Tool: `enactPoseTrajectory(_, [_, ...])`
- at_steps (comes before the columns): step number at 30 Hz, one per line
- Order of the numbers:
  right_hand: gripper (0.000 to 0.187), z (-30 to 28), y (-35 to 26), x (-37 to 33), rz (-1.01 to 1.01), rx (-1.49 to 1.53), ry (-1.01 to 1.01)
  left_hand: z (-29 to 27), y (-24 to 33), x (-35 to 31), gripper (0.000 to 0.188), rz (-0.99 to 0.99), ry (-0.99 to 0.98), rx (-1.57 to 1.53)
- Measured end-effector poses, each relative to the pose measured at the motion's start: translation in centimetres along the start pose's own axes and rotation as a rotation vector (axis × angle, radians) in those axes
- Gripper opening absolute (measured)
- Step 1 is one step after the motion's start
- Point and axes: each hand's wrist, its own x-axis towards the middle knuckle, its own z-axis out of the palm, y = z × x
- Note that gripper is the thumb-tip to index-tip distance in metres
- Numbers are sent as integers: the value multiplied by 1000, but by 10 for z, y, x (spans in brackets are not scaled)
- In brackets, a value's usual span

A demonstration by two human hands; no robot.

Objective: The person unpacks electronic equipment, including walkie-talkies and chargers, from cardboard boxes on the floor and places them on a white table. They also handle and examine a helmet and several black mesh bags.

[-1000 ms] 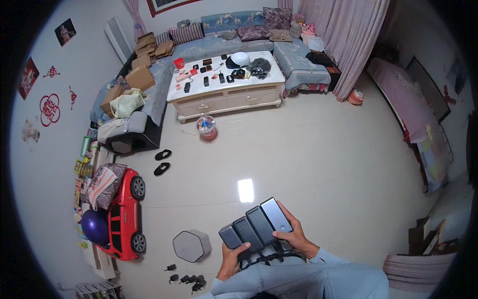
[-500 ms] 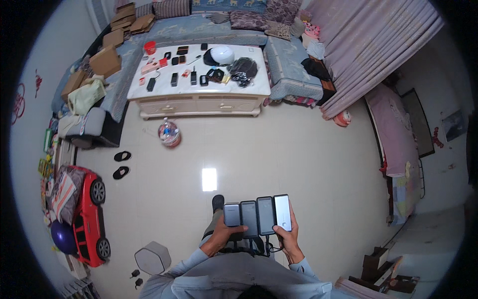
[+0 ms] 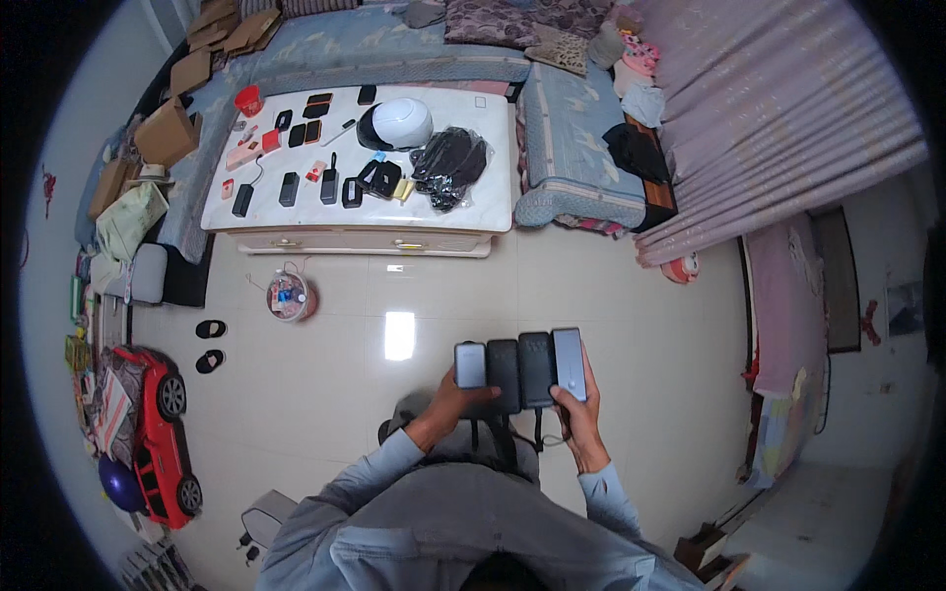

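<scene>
A row of power banks is held side by side in front of my body. My left hand (image 3: 446, 404) is closed around the left end, its thumb lying over the low edge of a small grey power bank (image 3: 470, 365) and a black power bank (image 3: 504, 374). At the other end, my right hand (image 3: 581, 412) grips a silver-grey power bank (image 3: 569, 357), thumb on its front, next to another black power bank (image 3: 536, 366). Dark cables (image 3: 539, 427) hang from the lower ends. The fingers behind the row are mostly hidden.
Ahead stands a white-topped table (image 3: 296, 215) with several dark devices, a white helmet (image 3: 402, 123) and a plastic-wrapped black bundle (image 3: 451, 167). A bucket (image 3: 293, 295) sits on the floor before it. A red toy car (image 3: 163, 433) is at left, a curtain (image 3: 769, 118) at right.
The table and bucket look nearer and further left as my view shifts. Both hands have raised the power banks farther out from my body, still gripped in a row.
</scene>
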Motion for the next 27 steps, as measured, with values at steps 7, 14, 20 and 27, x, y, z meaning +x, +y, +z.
enactPoseTrajectory(7, [87,-10,-126,245,176,-99,-187,58,118,177,55,61,161,-105])
enactPoseTrajectory(14, [86,17,-203,495,244,-85,-288,61,221,383,52,87,271,-219])
enactPoseTrajectory(20, [81,36,-238,723,294,39,-269,46,355,575,41,-67,281,-282])
enactPoseTrajectory(27, [80,70,-224,993,420,-51,-243,-15,475,800,30,-224,290,-189])
